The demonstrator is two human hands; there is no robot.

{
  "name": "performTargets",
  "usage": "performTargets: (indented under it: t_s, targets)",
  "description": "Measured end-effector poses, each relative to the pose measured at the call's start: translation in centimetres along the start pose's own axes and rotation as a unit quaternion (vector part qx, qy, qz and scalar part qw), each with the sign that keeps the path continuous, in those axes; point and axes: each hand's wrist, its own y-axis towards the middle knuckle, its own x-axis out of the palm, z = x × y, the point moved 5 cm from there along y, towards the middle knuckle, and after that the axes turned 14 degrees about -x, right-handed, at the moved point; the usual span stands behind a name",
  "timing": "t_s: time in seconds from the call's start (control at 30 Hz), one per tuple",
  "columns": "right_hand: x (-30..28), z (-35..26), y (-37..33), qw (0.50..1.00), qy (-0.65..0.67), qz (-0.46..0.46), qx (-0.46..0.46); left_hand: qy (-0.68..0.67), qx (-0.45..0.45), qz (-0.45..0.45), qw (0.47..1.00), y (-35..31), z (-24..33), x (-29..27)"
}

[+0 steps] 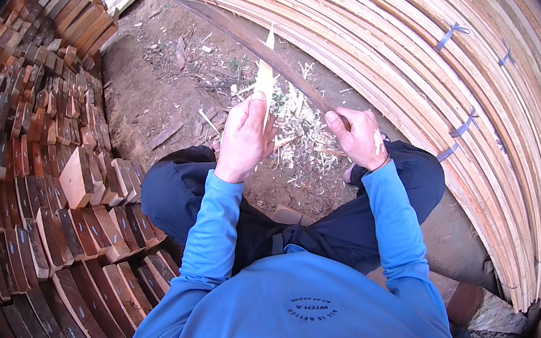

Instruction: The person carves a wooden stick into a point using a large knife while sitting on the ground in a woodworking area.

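A pale, pointed strip of wood (265, 79) stands up out of my left hand (245, 135), whose fingers are closed around its lower part. My right hand (358, 139) is wrapped round the near end of a long, dark machete-like blade (252, 44). That blade runs up and to the left, crossing the strip near its tip; whether the edge touches the wood, I cannot tell. A few pale shavings cling to the back of my right hand. Below both hands, curled wood shavings (305, 133) lie heaped on the ground between my legs.
Long pale wooden strips (392, 59), bundled with bluish ties, curve along the right side. Stacked cut wood pieces (37, 140) fill the left side close to my knee. Bare earth (143, 79) with scattered chips lies ahead. Some stones or blocks (495, 318) sit at lower right.
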Motion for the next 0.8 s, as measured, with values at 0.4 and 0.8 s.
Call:
performTargets:
  t_s: [0.4,0.8]
  targets:
    - [-0.5,3.2,3.5,0.996,0.0,0.059,0.072,0.078,-0.041,-0.051,0.995,-1.1,-1.2,1.1]
    - [3.3,-1.4,1.1,0.865,0.487,0.06,0.109,0.296,0.172,0.157,0.926,0.7,-0.4,0.3]
